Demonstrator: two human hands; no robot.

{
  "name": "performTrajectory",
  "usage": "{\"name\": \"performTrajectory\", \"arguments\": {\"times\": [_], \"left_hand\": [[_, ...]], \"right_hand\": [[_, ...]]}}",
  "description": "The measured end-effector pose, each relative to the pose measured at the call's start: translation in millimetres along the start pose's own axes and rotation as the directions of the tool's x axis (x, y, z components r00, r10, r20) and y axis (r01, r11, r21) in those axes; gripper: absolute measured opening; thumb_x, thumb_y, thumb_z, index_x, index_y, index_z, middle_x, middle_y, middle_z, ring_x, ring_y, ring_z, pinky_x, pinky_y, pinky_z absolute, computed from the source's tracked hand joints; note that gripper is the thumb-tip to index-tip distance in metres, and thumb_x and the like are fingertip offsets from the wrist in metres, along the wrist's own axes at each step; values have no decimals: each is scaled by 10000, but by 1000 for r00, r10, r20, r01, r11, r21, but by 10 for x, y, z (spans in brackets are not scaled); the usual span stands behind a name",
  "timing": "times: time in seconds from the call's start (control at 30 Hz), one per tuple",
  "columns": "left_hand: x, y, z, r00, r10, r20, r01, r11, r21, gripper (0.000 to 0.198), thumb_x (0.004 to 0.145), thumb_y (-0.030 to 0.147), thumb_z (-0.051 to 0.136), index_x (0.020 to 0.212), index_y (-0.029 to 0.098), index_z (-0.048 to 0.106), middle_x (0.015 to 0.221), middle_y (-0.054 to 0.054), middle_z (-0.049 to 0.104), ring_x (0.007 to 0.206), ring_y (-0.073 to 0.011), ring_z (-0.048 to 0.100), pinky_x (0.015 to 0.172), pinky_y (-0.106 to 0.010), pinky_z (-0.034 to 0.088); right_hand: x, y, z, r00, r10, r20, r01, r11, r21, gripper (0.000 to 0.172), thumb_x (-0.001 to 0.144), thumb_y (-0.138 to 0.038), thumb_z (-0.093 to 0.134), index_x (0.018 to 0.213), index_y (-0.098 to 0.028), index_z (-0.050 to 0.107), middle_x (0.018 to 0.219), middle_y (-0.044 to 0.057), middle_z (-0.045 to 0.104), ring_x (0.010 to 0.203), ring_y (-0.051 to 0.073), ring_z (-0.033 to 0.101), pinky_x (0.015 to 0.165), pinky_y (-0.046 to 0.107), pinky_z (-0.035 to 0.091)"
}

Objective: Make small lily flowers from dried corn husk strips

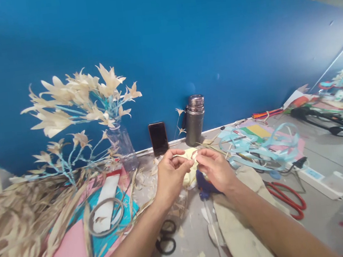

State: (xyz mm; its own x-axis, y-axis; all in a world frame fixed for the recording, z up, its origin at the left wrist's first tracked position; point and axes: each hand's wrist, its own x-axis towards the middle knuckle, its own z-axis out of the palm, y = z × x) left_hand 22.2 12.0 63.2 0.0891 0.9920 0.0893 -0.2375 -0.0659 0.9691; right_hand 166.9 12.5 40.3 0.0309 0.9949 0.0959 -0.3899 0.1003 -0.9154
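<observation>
My left hand point(174, 170) and my right hand point(215, 165) meet over the middle of the table. Thumb and fingertips are pinched together on each. Something small and pale shows between the fingertips, too small to name. Behind them lies a pale yellow sheet point(190, 177). Just under my right hand rests a blue tool point(203, 183) that looks like a glue gun, partly hidden by the hand. Black-handled scissors point(166, 238) lie below my left forearm. Beige cloth point(238, 230) is spread beneath my right forearm.
Pale handmade flowers point(84, 95) stand in a clear bottle point(124, 147). Dried husks point(23, 221) heap at left, near a tape roll point(93, 225). A phone point(158, 138) and a flask point(195, 121) stand by the blue wall. Light-blue ribbon point(238, 141), red-handled scissors point(288, 198) and a power strip point(318, 179) lie right.
</observation>
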Motion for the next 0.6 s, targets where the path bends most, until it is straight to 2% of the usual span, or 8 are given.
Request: {"name": "performTrajectory", "arguments": {"times": [0.23,0.37,0.6], "left_hand": [[-4,-13,-5,999,-35,27,35,999,-2,392,610,228,819,911,186,571,588,52,633,518,-103,540,505,-211,358],[-11,-2,12,998,-16,53,19,999,-46,398,618,215,814,932,181,572,597,51,643,528,-94,536,524,-208,370],[-13,-21,27,999,23,40,-20,998,-65,377,627,219,814,919,178,579,602,45,643,545,-100,551,539,-211,386]], "right_hand": [[22,-20,-36,998,41,42,-45,994,104,233,666,-356,829,714,-196,667,725,1,588,577,89,385,476,218,251],[41,-30,-73,997,32,68,-40,992,117,250,678,-363,831,705,-193,650,720,-5,549,593,91,379,482,211,259],[31,-22,-47,991,58,117,-73,989,127,262,664,-364,848,716,-189,660,792,12,590,603,87,405,470,206,259]]}}
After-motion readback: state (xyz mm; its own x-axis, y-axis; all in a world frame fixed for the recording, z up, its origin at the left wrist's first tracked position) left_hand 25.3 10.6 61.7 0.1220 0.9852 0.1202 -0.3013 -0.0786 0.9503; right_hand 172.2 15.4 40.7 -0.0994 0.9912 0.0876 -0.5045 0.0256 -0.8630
